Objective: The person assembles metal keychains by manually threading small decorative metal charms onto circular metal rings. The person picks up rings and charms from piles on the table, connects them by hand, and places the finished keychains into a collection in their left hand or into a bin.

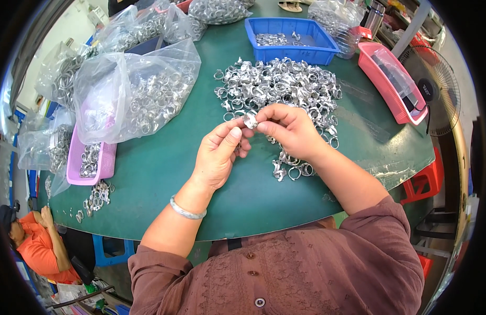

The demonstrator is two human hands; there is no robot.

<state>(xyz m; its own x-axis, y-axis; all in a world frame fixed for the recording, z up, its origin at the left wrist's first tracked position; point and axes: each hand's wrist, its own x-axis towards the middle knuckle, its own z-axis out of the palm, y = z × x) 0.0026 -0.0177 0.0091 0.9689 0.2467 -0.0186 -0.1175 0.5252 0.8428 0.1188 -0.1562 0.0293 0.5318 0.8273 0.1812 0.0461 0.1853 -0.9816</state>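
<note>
A shiny silver metal ring (pixel 250 121) is held up over the table between both my hands. My left hand (pixel 214 155), with a pale bangle on its wrist, pinches the ring from the left, thumb uppermost. From the other side, my right hand (pixel 293 131) grips it between thumb and fingertips. Just beyond my hands, a large heap of similar silver rings (pixel 280 84) spreads over the green table (pixel 164 173). A few more rings (pixel 294 170) lie below my right wrist.
A blue bin (pixel 290 54) with some rings stands behind the heap. Clear bags of rings (pixel 159 100) and a purple basket (pixel 77 170) sit at left. At right are a pink basket (pixel 382 97), a fan (pixel 442 94) and a red stool (pixel 429 178). Another person (pixel 43 247) works at lower left.
</note>
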